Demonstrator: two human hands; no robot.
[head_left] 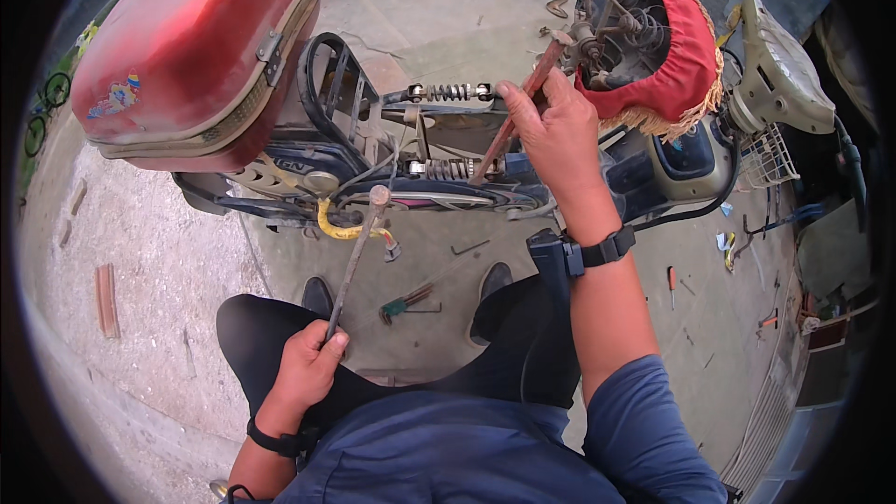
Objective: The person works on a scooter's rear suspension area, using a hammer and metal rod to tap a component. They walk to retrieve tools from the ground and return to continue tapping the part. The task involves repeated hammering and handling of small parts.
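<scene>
My left hand [309, 361] is closed around the lower end of a metal rod with a thick round head [353, 266], held up at a slant. My right hand [554, 121] grips a long reddish-brown bar with a worn top end [504, 135]. The bar slants down, and its lower tip is beside the near coil-spring shock absorber [445, 170] of a partly stripped scooter [644, 177]; whether they touch I cannot tell. A second shock absorber [451, 92] lies farther off. Below the frame, near the rod's head, hangs a curved yellow tube with a metal end [347, 231].
A red top box [187, 47] rises at left. To the right, a red fringed cloth [686, 47] surrounds loose metal parts. Between my feet lies a green-held hex key set [401, 306], with a loose hex key [469, 247] beyond. A screwdriver [671, 286] is on the right floor, a brick [106, 301] left.
</scene>
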